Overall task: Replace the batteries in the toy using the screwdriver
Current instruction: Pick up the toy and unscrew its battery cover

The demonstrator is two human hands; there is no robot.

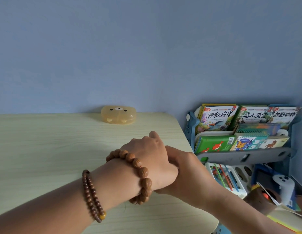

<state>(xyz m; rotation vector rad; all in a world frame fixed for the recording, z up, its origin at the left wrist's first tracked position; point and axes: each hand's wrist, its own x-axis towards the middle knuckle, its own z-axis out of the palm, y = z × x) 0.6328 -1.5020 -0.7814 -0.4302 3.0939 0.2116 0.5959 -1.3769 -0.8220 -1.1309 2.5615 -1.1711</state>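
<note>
My tabletop (45,141) is pale wood grain; the amber case (118,117) wears a bear face; the wall (130,48) is blue; my bracelets (138,168) are brown beads.

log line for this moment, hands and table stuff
right hand grips left wrist | left hand: fingers hidden | bear case: back of table | screwdriver: not in view
</note>
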